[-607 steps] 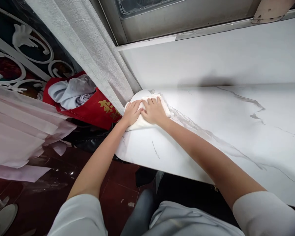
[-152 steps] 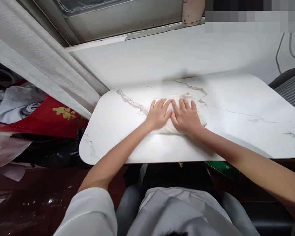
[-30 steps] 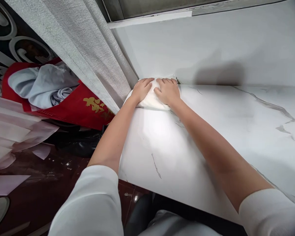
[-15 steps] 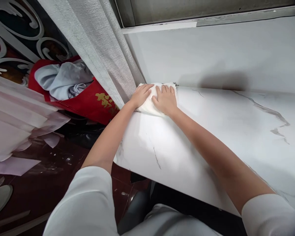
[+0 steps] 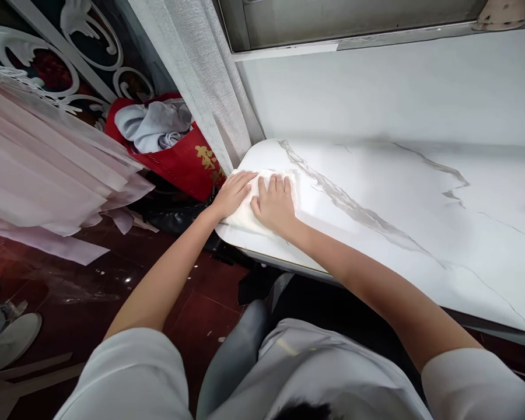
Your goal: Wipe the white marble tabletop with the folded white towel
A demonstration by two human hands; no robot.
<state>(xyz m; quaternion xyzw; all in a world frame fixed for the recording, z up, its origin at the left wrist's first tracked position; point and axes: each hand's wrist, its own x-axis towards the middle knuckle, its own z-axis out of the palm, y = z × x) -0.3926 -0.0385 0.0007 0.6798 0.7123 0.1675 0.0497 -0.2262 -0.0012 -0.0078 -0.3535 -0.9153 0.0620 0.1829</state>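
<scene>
A folded white cloth (image 5: pixel 240 217) lies on the white marble-patterned tabletop (image 5: pixel 402 186), close to its rounded left end. My left hand (image 5: pixel 234 195) rests flat on the cloth's left side, fingers stretched out. Beside it, my right hand (image 5: pixel 275 204) presses on the cloth with its fingers spread. Both palms face down, and neither hand wraps round the cloth. The cloth's underside is hidden.
A pale curtain (image 5: pixel 205 70) hangs at the table's left end. Behind it stands a red bag (image 5: pixel 175 163) with light cloth inside. Pink sheer fabric (image 5: pixel 48 169) hangs at the left. A white wall (image 5: pixel 376 87) and window frame (image 5: pixel 284 52) border the far edge.
Both hands and the cloth have moved from the far left corner by the wall toward the table's near left edge. The view has shifted, and the grey veining at the far corner now shows.
</scene>
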